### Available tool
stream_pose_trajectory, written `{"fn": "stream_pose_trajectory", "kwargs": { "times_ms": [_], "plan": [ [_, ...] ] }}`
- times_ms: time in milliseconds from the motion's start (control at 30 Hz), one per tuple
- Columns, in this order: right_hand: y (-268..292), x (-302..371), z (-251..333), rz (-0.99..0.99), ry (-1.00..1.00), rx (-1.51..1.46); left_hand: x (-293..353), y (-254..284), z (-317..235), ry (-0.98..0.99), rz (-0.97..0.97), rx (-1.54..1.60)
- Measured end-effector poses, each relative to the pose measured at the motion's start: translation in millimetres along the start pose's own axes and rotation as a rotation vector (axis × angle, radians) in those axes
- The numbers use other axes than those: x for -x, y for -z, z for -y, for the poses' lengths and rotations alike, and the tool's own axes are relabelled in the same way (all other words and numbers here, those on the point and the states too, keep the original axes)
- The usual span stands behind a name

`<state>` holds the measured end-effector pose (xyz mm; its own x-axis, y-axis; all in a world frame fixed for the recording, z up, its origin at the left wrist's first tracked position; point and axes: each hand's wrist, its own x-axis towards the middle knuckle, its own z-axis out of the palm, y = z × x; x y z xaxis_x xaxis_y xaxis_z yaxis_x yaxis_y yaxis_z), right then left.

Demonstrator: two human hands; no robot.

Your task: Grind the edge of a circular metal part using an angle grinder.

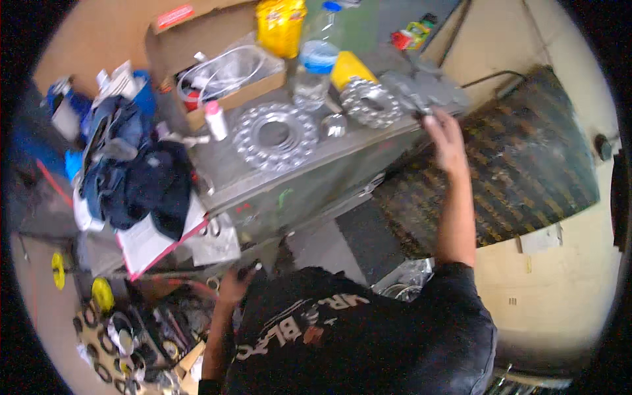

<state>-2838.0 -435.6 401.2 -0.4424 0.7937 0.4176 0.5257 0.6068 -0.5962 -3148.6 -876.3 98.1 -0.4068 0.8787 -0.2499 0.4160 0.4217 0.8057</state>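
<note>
My right hand [446,139] reaches over the right end of the workbench [309,181], its fingers closing at a small dark thing beside a crumpled grey cloth or bag [421,85]; what that thing is, I cannot make out. Low on the left, my left hand [236,287] is blurred and curled by my side, with a dark item with a pale tip at its fingers. Two shiny scalloped metal rings lie on the bench: a larger ring [247,139] in the middle and a smaller ring [355,108] nearer my right hand.
Behind the rings stand a water bottle [320,59], a yellow pouch [281,29] and an open cardboard box [253,92] with white tubing. A white bottle [215,122] has a pink cap. Dark clothes [148,178] heap up left; a ridged mat [500,164] lies right.
</note>
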Motion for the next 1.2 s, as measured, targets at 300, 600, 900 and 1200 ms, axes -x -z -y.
{"fn": "stream_pose_trajectory", "kwargs": {
  "times_ms": [300, 600, 900, 1200],
  "plan": [
    [-87, 153, 17, 0.597, -0.628, -1.699, -45, 93, -206, -0.737, -0.203, -0.081],
    [-146, 242, 24, 0.361, -1.020, -1.894, -161, 102, -276, -0.684, -0.144, -0.782],
    [-114, 225, 26, 0.315, -0.682, -1.348, -171, 136, -287, -0.560, 0.034, -0.560],
    [-135, 148, 110, 0.030, -0.132, -1.338, -76, 116, -290, -0.405, 0.024, 0.210]
  ]
}}
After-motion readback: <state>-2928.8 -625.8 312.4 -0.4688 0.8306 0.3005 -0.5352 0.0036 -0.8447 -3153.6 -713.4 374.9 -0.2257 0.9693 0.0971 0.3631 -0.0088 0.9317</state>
